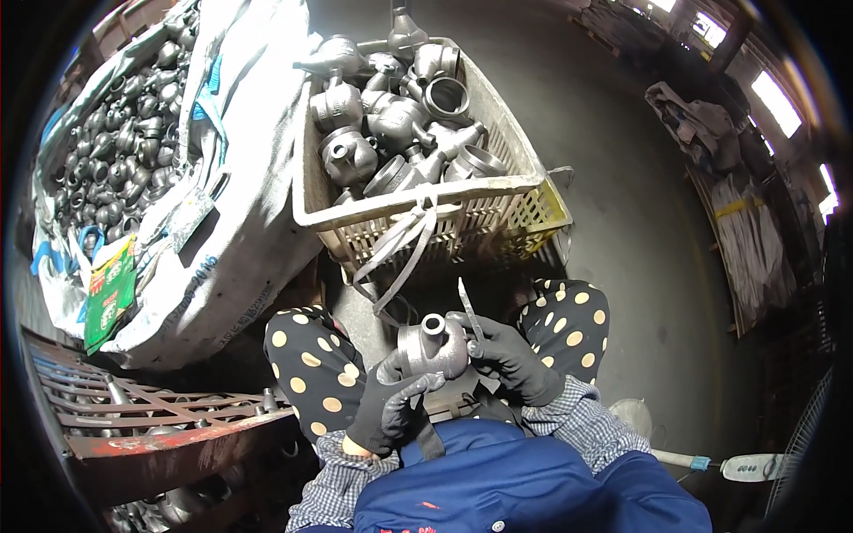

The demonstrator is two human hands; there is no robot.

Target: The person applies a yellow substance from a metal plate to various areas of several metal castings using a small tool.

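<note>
A grey metal pipe fitting (434, 349) with a short round spout is held in front of my lap. My left hand (391, 404), in a dark glove, is closed around the fitting's left side. In my right hand (511, 355), also gloved, is a narrow flat metal tool (469, 306) with its pointed tip upward; whether it is a file or a scraper I cannot tell. The right fingers also sit against the fitting's right side. Just ahead stands a pale plastic crate (418, 197) heaped with similar metal fittings (391, 120).
To the left, a large white woven sack (258, 133) brims with small metal fittings (115, 160). Below it is a rusty metal rack (169, 444) with more parts. A strap (404, 244) hangs off the crate's near side. Wrapped bundles (751, 240) lie far right, and a fan guard (804, 435) stands lower right.
</note>
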